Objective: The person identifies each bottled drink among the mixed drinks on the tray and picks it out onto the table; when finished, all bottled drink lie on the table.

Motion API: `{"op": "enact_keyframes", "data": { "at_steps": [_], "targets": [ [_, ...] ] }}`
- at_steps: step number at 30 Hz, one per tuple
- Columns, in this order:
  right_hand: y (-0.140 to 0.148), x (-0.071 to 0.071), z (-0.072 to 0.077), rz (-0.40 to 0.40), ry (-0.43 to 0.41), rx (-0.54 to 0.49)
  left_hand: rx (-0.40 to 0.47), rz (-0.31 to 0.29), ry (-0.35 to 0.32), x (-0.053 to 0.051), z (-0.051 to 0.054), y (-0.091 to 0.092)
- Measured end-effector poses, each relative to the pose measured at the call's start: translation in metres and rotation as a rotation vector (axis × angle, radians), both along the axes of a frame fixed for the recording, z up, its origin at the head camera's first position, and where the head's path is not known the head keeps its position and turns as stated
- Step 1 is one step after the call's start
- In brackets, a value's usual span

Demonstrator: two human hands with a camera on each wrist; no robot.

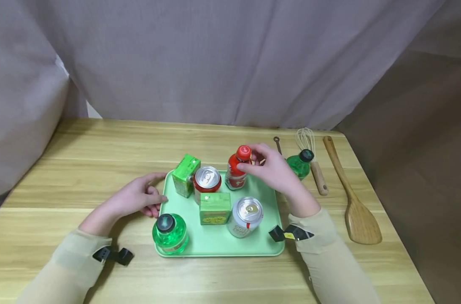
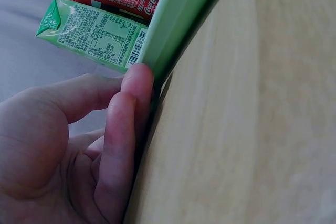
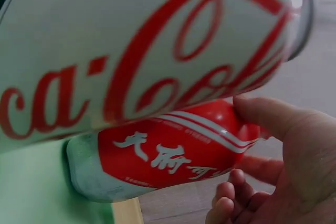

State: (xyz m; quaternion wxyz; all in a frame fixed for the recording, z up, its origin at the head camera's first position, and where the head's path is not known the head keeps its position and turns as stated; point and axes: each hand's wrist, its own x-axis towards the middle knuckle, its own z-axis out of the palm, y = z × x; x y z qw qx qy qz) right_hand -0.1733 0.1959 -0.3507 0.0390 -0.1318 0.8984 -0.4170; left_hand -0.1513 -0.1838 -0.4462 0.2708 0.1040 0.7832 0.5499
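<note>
The right hand pinches the upper part of a red Tianfu Cola bottle, thumb and fingers closed around it. Beneath those fingertips the bottle points cap up, its long axis near vertical, at the far side of a green tray. The left hand touches the tray's rim with partly curled fingers; whether they grip cannot be told. Just right of them stands a green drink carton.
</note>
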Motion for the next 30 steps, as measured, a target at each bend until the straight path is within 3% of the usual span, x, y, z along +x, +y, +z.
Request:
{"op": "enact_keyframes", "data": {
  "at_steps": [5, 24, 30],
  "targets": [
    [-0.002, 0.0, -0.003, 0.02, 0.034, -0.004, 0.002, 0.0, 0.002, 0.001, 0.002, 0.0],
    [-0.005, 0.003, -0.01, -0.074, -0.021, -0.163, 0.001, 0.004, -0.003, 0.004, 0.006, 0.002],
    [-0.004, 0.004, -0.012, -0.071, -0.021, -0.184, 0.009, 0.004, -0.001, 0.006, 0.006, 0.002]
  ]
}}
